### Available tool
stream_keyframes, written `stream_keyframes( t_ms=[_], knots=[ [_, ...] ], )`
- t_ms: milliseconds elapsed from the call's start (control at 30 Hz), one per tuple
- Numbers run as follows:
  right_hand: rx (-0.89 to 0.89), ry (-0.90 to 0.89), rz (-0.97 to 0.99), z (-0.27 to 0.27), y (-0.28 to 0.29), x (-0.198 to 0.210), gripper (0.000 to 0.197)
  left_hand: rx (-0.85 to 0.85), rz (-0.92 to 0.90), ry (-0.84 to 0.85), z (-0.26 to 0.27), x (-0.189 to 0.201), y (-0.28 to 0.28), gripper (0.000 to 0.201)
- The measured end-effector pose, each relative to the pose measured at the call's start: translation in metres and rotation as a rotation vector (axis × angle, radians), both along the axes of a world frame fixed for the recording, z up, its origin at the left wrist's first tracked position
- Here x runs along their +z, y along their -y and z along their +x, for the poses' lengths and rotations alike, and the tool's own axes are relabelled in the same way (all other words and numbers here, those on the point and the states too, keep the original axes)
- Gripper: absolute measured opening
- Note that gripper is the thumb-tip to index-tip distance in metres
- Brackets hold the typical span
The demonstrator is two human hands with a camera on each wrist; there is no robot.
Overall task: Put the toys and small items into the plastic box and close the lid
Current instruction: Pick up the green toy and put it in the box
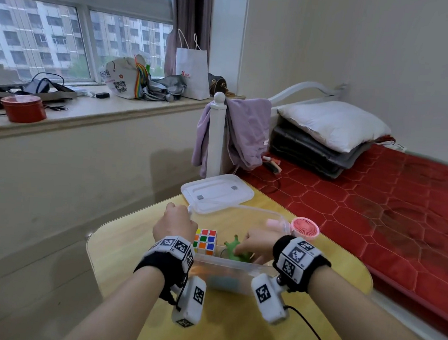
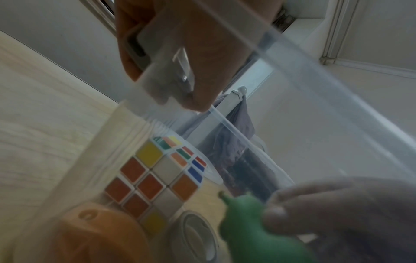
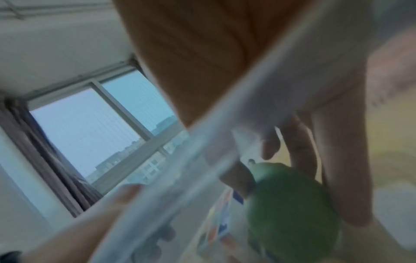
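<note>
A clear plastic box (image 1: pixel 238 266) stands on the yellow table. My left hand (image 1: pixel 175 224) grips the handle at its left end, fingers (image 2: pixel 180 58) curled round the rim. My right hand (image 1: pixel 255 247) reaches down into the box and holds a green toy (image 1: pixel 233 251) between thumb and fingers (image 3: pixel 337 160); the same green toy (image 2: pixel 252 224) shows through the wall. Beside it inside the box sits a Rubik's cube (image 1: pixel 205 241), with an orange toy (image 2: pixel 96 236) and a white round item (image 2: pixel 193 234) nearer me. The lid (image 1: pixel 215 193) lies flat behind the box.
A pink hand fan (image 1: pixel 304 228) lies on the table just right of the box. The table (image 1: pixel 230 333) butts against a red bed (image 1: pixel 388 225) on the right. A wall and a windowsill stand to the left and behind.
</note>
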State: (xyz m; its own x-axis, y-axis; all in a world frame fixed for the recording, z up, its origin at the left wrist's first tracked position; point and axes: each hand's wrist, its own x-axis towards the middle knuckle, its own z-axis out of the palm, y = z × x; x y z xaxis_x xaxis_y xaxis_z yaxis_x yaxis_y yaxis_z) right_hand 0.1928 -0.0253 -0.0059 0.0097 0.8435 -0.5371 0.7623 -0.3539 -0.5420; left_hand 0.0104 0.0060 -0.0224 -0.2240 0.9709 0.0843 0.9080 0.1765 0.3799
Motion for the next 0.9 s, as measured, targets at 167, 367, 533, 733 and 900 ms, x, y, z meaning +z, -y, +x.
stream_keyframes(
  t_ms=[167,367,533,733,900],
  knots=[
    [0.018,-0.016,-0.044,-0.011,-0.007,-0.006,0.027,-0.011,-0.002,-0.002,0.000,0.000,-0.001,0.016],
    [0.058,0.048,-0.038,-0.014,-0.006,-0.007,0.027,-0.010,0.003,0.014,0.000,0.000,0.000,0.016],
    [0.072,-0.033,-0.073,-0.012,-0.004,-0.004,0.022,-0.017,-0.006,0.010,-0.001,0.001,0.001,0.018],
    [0.294,0.203,-0.032,-0.016,-0.004,-0.001,0.021,-0.021,-0.006,0.010,-0.001,0.002,0.002,0.017],
    [0.444,0.231,-0.012,-0.022,-0.005,0.007,0.028,-0.031,-0.013,0.005,-0.001,0.002,-0.001,0.016]
  ],
)
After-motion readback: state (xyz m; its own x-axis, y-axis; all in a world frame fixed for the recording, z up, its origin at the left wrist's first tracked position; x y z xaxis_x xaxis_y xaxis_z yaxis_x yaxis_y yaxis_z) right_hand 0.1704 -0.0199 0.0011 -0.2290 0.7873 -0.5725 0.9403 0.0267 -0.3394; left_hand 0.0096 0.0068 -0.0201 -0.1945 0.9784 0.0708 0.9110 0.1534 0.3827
